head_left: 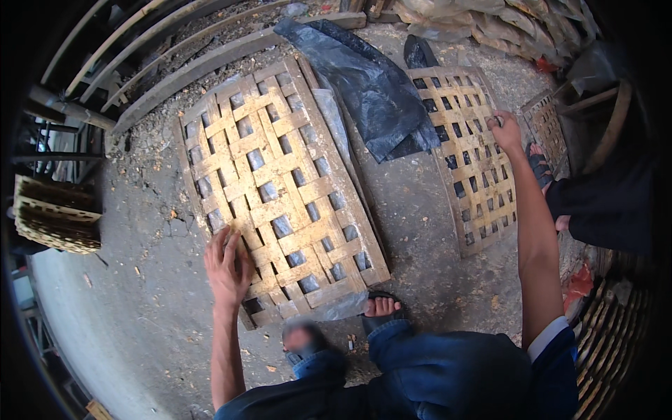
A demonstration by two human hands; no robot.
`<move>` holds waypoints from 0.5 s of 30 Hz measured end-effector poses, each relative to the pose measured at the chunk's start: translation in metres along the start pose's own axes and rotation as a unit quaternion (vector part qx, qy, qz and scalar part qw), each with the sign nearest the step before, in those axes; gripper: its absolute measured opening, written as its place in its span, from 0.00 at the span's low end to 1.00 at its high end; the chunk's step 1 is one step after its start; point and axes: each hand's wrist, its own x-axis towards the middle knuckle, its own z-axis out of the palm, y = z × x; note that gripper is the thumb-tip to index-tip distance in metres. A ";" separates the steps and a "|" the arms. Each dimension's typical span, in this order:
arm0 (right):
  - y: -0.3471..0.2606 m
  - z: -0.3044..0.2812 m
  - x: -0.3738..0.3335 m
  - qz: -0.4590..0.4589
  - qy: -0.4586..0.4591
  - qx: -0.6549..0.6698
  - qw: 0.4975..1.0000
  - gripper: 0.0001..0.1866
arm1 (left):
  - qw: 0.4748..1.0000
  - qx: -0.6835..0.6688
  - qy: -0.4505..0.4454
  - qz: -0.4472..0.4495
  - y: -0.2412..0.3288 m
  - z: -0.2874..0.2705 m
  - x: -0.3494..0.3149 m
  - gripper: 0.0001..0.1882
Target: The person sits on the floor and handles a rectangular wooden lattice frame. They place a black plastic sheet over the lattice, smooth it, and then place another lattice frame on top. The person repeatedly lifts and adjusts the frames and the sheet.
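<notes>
A large woven bamboo tray (260, 175) with a wooden frame lies in front of me, with clear plastic sheeting under it. My left hand (227, 267) is closed at its near left edge, fingers curled over the rim. To the right is a second, narrower woven bamboo tray (470, 155), dark plastic showing through part of its lattice. At its far right edge my right hand (505, 131) is closed on the rim with bent fingers; the fingertips are partly hidden. A crumpled black plastic sheet (367, 87) lies between the two trays, towards the back.
Another person's sandalled foot (540, 164) and dark trousers (605, 203) are close on the right, beside a smaller woven panel (544, 126). Wooden rails (189, 73) border the far left. Stacked woven trays (57, 217) stand left; plastic-wrapped stacks (504, 24) are at the back.
</notes>
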 end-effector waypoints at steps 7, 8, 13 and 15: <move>-0.182 0.045 -0.057 -0.094 -0.195 0.254 0.943 0.40 | 1.000 0.003 -0.004 -0.005 -0.010 -0.008 -0.011 0.24; -0.183 0.047 -0.054 -0.086 -0.194 0.241 0.947 0.39 | 1.000 -0.007 -0.006 -0.004 -0.007 -0.005 -0.008 0.23; -0.223 0.039 -0.047 -0.126 -0.166 0.262 0.942 0.24 | 0.998 -0.053 0.003 -0.027 -0.007 -0.003 -0.009 0.22; -0.264 0.010 -0.066 -0.186 -0.088 0.307 0.929 0.15 | 0.997 -0.067 0.011 -0.039 -0.010 -0.010 -0.010 0.22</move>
